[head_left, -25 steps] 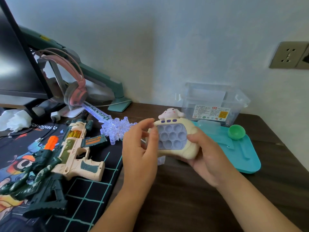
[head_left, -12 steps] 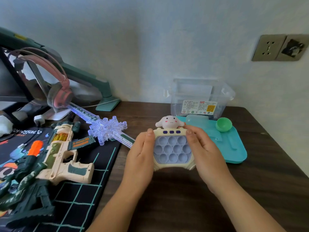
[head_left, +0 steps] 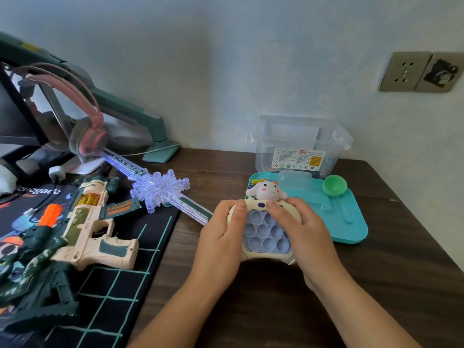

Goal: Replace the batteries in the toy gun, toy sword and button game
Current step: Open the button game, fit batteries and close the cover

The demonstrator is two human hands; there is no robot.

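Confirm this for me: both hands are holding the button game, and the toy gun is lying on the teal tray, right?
Not quite. The head view shows the toy gun lying on the black mat, not the teal tray. Both the left hand and right hand do hold the button game.

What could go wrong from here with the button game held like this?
The left hand and right hand grip the button game bubbles up; flipping it to reach its back could let it slip. The left hand sits close to the toy sword, so a turn may knock it.
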